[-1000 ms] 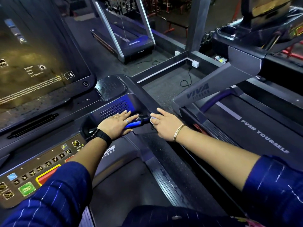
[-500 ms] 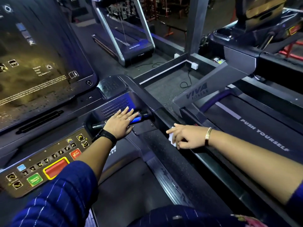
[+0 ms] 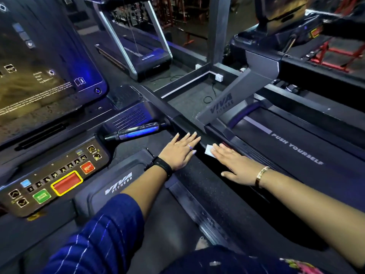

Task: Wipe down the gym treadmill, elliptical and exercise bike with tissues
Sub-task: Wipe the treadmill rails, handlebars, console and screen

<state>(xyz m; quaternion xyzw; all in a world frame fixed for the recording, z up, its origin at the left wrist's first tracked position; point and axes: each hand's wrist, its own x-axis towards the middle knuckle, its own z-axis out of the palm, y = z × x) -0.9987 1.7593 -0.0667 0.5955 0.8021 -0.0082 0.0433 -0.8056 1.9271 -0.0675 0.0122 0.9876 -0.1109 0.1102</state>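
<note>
While the tissue (image 3: 208, 150) sits just right of the frame's centre, on the outer edge of the treadmill's rail (image 3: 199, 186), only a white corner shows past the fingertips of the right hand (image 3: 235, 165). That hand lies flat, fingers straight and close together, pressing the sheet down rather than pinching it. The left hand (image 3: 180, 150) rests palm-down just beside it on the same rail, fingers straight and slightly spread, holding nothing.

To do this pass well, I'd say keep the palm's weight on the tissue so it can't slip out. Run long overlapping strokes along the rail toward the lower right, and refold once a face is grimy. The grainy surface looks likely to shred thin paper.

"VIVA FITNESS" reads on the cover (image 3: 118, 185) left of centre, and again on the neighbouring upright (image 3: 222, 103). "PUSH YOURSELF" runs along the belt (image 3: 296, 149) at right, and "STOP" marks a red button (image 3: 87, 167). The screen (image 3: 39, 66) at upper left is too blurred to read.
</note>
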